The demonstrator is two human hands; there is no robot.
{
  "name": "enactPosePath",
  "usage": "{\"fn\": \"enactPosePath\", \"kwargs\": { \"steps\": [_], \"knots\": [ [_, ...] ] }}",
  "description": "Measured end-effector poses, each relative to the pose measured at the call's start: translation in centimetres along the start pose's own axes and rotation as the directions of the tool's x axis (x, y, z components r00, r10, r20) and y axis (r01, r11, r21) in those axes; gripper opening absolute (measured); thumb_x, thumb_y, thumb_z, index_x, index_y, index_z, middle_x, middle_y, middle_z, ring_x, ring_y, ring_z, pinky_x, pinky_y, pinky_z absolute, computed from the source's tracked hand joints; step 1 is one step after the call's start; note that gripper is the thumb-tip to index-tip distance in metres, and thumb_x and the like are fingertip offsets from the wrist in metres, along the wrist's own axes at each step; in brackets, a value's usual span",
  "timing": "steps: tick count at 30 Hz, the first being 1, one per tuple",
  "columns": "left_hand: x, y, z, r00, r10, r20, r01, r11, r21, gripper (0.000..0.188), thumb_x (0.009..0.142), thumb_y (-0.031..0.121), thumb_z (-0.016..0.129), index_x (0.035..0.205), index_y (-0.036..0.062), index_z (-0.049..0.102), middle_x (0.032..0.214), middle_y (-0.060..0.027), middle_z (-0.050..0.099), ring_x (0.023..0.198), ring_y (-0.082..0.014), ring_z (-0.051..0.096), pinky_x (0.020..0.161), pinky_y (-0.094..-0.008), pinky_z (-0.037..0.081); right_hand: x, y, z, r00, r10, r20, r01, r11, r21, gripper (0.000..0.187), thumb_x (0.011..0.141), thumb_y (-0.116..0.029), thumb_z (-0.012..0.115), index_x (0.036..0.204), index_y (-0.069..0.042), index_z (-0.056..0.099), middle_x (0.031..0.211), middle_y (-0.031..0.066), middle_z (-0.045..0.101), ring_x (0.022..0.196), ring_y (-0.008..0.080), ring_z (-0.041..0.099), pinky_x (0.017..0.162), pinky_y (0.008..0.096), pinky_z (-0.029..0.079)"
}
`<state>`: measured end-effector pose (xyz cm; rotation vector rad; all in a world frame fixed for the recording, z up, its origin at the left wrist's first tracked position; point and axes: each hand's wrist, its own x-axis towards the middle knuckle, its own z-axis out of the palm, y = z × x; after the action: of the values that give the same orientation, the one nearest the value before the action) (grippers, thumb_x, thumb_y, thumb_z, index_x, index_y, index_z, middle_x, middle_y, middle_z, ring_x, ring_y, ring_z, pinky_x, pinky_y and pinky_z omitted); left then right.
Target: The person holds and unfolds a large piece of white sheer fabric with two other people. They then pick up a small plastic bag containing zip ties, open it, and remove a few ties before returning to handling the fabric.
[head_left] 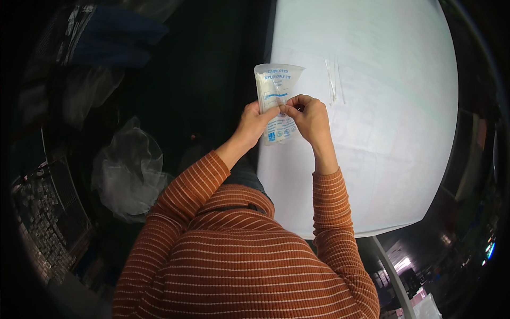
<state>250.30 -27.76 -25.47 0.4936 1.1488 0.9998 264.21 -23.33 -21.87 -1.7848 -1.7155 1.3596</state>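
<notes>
A clear plastic bag of cable ties (276, 85) with blue print is held up over the near left edge of the white table (372, 159). Its top flares wide, and pale ties show along its left side. My left hand (254, 123) is closed around the bag's left side, its thumb across the front. My right hand (311, 118) is closed in a pinch against the bag's front, its fingertips meeting my left thumb; the exact bit of plastic between them is hidden. Several thin white cable ties (333, 80) lie on the table to the right of the bag.
On the dark floor to the left lies a crumpled clear plastic bag (130, 167). Farther left stands a crate (48, 223) filled with many small pale pieces. Blue cloth (114, 37) shows at the upper left. A table leg (393, 274) slants down at the lower right.
</notes>
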Motion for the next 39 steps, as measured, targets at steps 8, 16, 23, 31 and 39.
{"fn": "enactPosePath", "kwargs": {
  "steps": [8,16,23,31,39],
  "knots": [
    [1.3,-1.2,-0.2,0.981,-0.138,-0.139,0.121,0.985,-0.124,0.021,0.084,0.005,0.054,0.103,-0.0027,0.054,0.096,-0.0092,0.06,0.085,-0.0173,0.06,0.077,-0.0309,0.05,0.1,3.0,-2.4,0.987,0.152,0.055,-0.15,0.731,0.665,0.014,0.081,-0.016,0.061,0.08,-0.003,0.059,0.066,-0.0014,0.052,0.061,0.0073,0.048,0.052,0.0202,0.036],
    [0.8,-2.4,-3.8,0.964,-0.265,-0.036,0.253,0.948,-0.191,0.028,0.084,0.011,0.057,0.109,-0.0008,0.051,0.102,-0.0093,0.057,0.094,-0.0196,0.058,0.083,-0.034,0.048,8.6,8.7,-8.0,0.972,0.122,-0.2,-0.122,0.992,0.011,0.022,0.076,-0.02,0.065,0.089,-0.002,0.061,0.073,0.0058,0.062,0.066,0.0126,0.057,0.057,0.0259,0.044],
    [0.6,-1.4,-3.2,0.957,-0.286,0.051,0.29,0.934,-0.211,0.031,0.086,0.014,0.055,0.113,-0.0008,0.049,0.108,-0.0101,0.056,0.1,-0.0196,0.056,0.089,-0.034,0.045,12.4,9.3,-6.4,0.923,0.102,-0.37,-0.247,0.896,-0.369,0.041,0.07,-0.029,0.07,0.102,-0.007,0.059,0.096,0.0111,0.06,0.085,0.0241,0.058,0.073,0.036,0.047],
    [0.3,-4.6,-1.0,0.874,-0.438,0.21,0.474,0.864,-0.171,0.037,0.088,0.012,0.047,0.122,-0.0011,0.041,0.118,-0.0137,0.051,0.108,-0.0253,0.051,0.093,-0.0393,0.041,10.1,10.3,-1.9,0.86,-0.189,-0.474,-0.04,0.902,-0.431,0.035,0.068,-0.025,0.07,0.099,-0.009,0.061,0.099,0.0069,0.056,0.089,0.0238,0.052,0.077,0.0353,0.045],
    [-1.6,-12.1,0.4,0.921,-0.344,0.183,0.08,0.627,0.775,0.043,0.079,0.019,0.055,0.117,0.0009,0.047,0.106,-0.0164,0.058,0.1,-0.027,0.056,0.085,-0.0327,0.044,10.5,11.4,-0.8,0.809,-0.265,-0.525,0.003,0.895,-0.446,0.011,0.073,-0.018,0.062,0.08,-0.01,0.065,0.085,0.0062,0.059,0.079,0.0258,0.056,0.07,0.0355,0.046]
  ]
}}
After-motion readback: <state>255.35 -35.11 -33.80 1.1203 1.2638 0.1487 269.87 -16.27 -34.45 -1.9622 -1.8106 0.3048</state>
